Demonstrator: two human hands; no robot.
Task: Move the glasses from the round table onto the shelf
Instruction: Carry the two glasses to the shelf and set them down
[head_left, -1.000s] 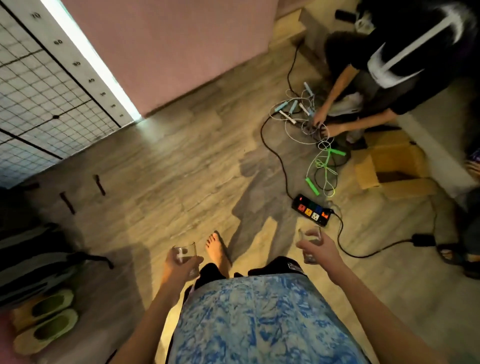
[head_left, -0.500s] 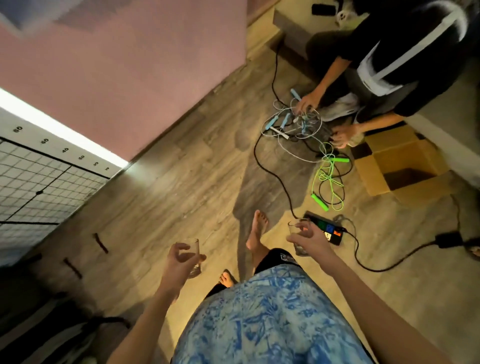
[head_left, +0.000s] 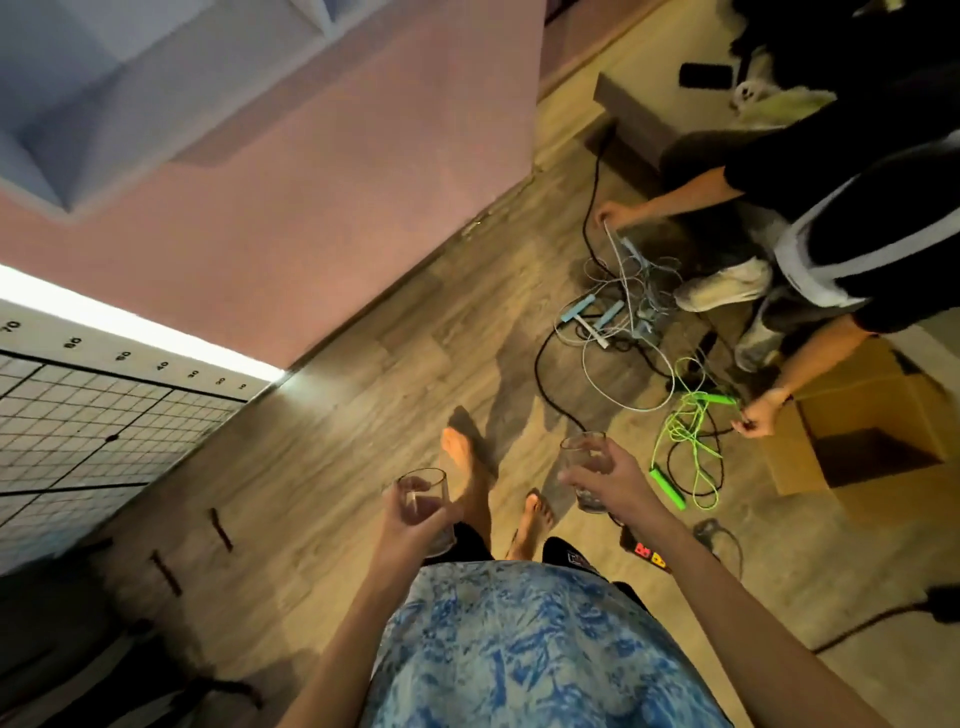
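Observation:
My left hand (head_left: 413, 535) grips a clear drinking glass (head_left: 425, 496), held upright in front of my waist. A second clear glass (head_left: 584, 457) is upright in my right hand (head_left: 610, 480), a little higher and to the right. Both are carried over the wooden floor, above my bare feet. A white shelf unit (head_left: 119, 67) with open compartments shows blurred at the top left, above a pink wall. The round table is out of view.
A person crouches at the right over tangled cables (head_left: 628, 306) and a green skipping rope (head_left: 685, 447). An open cardboard box (head_left: 857, 431) and a power strip (head_left: 647, 548) lie on the floor at the right. A gridded panel (head_left: 78, 431) leans at the left.
I have stepped forward and the view has tilted up, bringing the shelf into view at top left. Both hands still carry their glasses. The power strip now lies beneath my right arm.

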